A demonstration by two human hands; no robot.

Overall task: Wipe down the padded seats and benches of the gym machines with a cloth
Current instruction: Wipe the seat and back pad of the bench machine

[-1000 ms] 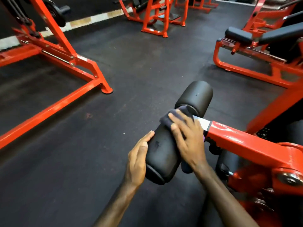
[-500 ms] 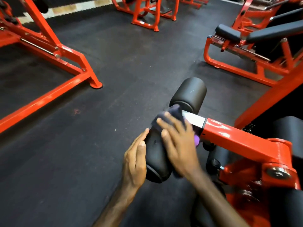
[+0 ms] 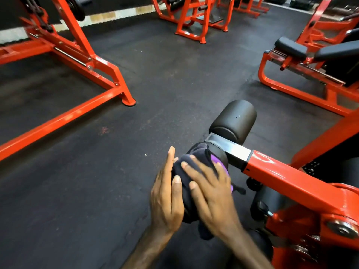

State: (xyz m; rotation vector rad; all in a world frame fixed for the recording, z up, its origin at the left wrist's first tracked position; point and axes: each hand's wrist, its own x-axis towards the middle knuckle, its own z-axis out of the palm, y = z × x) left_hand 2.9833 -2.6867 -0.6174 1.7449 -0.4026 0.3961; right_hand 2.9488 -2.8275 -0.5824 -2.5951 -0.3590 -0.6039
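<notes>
Right hand is flat on the dark cloth, fingers spread and pressing it onto the near roller pad of the red machine arm. Left hand lies straight-fingered against the pad's left side, touching the cloth edge, just steadying it, not pinching anything.

What I'd watch for: nothing's actually gripping the cloth, so a fast swipe could slide it off the round pad and drop it onto the floor, which looks dusty and scuffed. A loose bit of cloth already hangs below the pad. The pad might also spin under the push, so you'd just rub one strip.

The far roller pad sits bare. Black rubber floor, red frames all round, and a padded bench off at the right edge.
</notes>
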